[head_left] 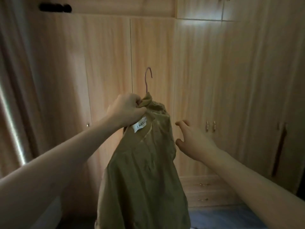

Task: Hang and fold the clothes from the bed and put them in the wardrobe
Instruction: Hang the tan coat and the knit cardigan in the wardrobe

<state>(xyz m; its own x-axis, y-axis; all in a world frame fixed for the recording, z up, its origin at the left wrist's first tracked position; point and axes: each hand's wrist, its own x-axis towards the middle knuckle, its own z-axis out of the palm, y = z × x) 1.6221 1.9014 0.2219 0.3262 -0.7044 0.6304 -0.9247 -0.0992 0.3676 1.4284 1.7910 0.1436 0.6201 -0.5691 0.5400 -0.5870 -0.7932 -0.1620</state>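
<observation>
— Where are we in the job?

— I read it as the hanging step, nearly done. My left hand (127,109) is bunched tight round the collar of the olive garment (142,171), right at the neck of the pink hanger (148,80), whose hook stands up above my knuckles. The garment hangs straight down from that grip in front of the wardrobe (198,80), with its white label (139,126) showing just below my wrist.

— And the other hand?

— My right hand (192,138) holds nothing; its fingers are spread and loosely bent, just beside the garment's right edge and reaching toward the wardrobe doors.

— The doors are shut?

— All that I can see, yes (the light is poor, so I would not swear to every panel). The pair of handles (210,126) sits off to the right of my free hand.

— So what next?

— I judge a door has to be opened with the free hand before the hook can go on a rail inside. The left must keep the collar pinched, or the garment may slide off the hanger.
</observation>
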